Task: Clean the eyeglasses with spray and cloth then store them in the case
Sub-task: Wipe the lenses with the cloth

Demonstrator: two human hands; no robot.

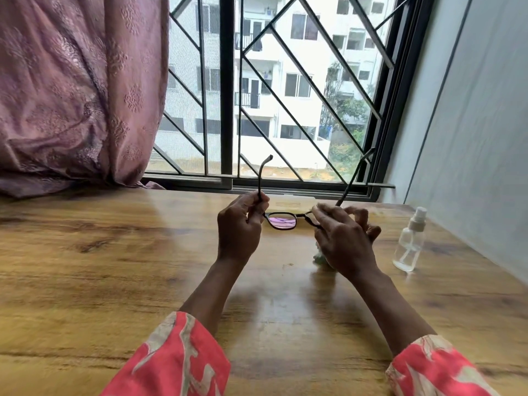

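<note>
Dark-framed eyeglasses (282, 220) are held above the wooden table (114, 267), arms unfolded and pointing up toward the window. My left hand (240, 227) grips the frame's left end near the hinge. My right hand (343, 238) pinches the frame's right side, hiding the right lens. Under my right hand a bit of pale cloth (319, 256) peeks out; whether the hand holds it I cannot tell. A clear spray bottle (409, 244) with a white nozzle stands upright at the right. A flat pale case (288, 203) lies beyond the glasses by the window.
A barred window (271, 95) runs along the table's far edge. A pink curtain (80, 90) hangs at the left and rests on the table corner. A grey wall (471, 124) borders the right side, close to the bottle.
</note>
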